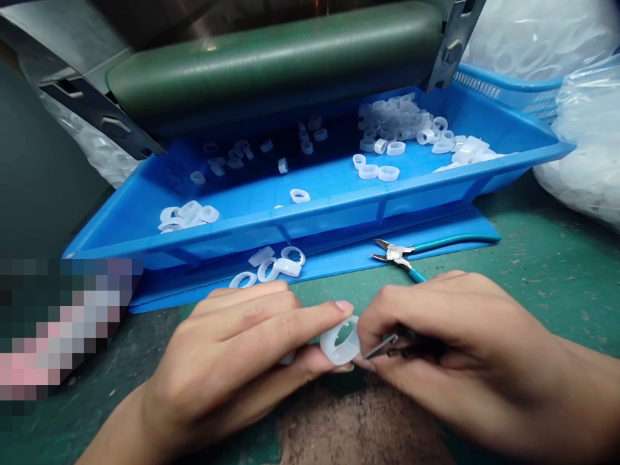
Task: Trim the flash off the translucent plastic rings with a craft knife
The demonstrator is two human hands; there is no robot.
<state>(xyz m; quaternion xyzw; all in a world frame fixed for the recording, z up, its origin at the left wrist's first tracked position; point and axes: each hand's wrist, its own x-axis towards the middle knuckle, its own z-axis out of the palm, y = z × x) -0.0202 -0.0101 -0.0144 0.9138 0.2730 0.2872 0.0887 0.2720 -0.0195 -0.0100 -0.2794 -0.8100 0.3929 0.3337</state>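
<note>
My left hand point(242, 355) pinches a translucent white plastic ring point(340, 340) between thumb and forefinger, low in the middle of the view. My right hand point(455, 349) is closed around a small metal tool point(382, 349) whose tip touches the ring's lower right edge; most of the tool is hidden in my fingers. Both hands hover just over the green worktop point(557, 271).
A blue tray point(339, 206) with several white rings lies under a dark green roller point(276, 61). A few rings point(271, 265) lie on a blue lid in front. Teal-handled cutters point(411, 252) rest beside it. Bags of rings point(586, 142) stand at right.
</note>
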